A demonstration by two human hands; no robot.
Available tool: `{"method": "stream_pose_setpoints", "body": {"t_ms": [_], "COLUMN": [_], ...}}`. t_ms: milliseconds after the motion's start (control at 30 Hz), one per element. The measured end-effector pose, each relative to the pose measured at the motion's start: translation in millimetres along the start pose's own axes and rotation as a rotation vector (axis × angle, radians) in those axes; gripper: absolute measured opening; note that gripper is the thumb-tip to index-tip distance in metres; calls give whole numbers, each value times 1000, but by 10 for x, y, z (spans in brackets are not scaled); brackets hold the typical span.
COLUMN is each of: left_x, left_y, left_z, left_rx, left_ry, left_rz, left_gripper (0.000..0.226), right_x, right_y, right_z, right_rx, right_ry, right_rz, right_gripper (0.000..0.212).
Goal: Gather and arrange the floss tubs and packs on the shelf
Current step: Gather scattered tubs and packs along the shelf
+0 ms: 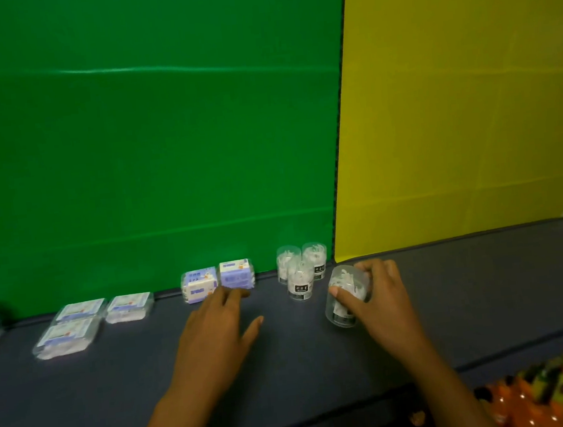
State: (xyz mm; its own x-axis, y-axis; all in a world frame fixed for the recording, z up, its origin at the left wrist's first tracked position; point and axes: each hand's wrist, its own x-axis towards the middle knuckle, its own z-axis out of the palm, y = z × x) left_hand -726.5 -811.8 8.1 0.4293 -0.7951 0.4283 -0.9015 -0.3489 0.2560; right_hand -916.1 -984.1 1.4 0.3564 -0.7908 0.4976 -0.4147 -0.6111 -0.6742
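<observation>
Nearest my camera, at the lower right corner, sits a blurred heap of orange and yellow packets point(537, 385), below the front edge of the dark shelf point(486, 283). Taking the cluster of three clear floss tubs point(301, 270) at the back of the shelf as my landmark: my right hand point(374, 294) is just right of and nearer than that cluster, its fingers point(378, 267) and thumb curled round a fourth floss tub point(345, 296), which tilts with its top leaning away from me. I cannot tell whether its base touches the shelf. My left hand point(222, 322) lies left of the cluster, fingers straight and loosely spread, holding nothing, fingertips close to two purple floss packs point(219, 278) standing side by side against the green backdrop point(149, 140). Further left of the cluster lie three flat clear packs point(91, 321), two at the back and one nearer me. Behind and right of the cluster rises a yellow backdrop point(462, 109).
</observation>
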Motion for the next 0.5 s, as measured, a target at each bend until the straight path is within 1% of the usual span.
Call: {"method": "stream_pose_setpoints", "body": {"t_ms": [67, 167, 267, 333, 500], "left_x": [215, 513, 761, 873, 1052], "left_y": [14, -7, -56, -71, -148], "left_z": [105, 266, 413, 495, 620], "left_rx": [-14, -12, -17, -28, -26], "left_ry": [-6, -14, 13, 26, 0], "left_rz": [6, -1, -19, -24, -20], "left_gripper": [49, 49, 47, 44, 44], "right_x": [183, 466, 702, 812, 1017], "right_y": [122, 272, 413, 512, 638], "right_z": [57, 153, 291, 393, 667], "right_rx": [-2, -43, -55, -53, -43], "right_ry": [4, -27, -48, -66, -119], "right_rz": [6, 23, 23, 23, 23], "right_gripper": [49, 53, 55, 56, 60]}}
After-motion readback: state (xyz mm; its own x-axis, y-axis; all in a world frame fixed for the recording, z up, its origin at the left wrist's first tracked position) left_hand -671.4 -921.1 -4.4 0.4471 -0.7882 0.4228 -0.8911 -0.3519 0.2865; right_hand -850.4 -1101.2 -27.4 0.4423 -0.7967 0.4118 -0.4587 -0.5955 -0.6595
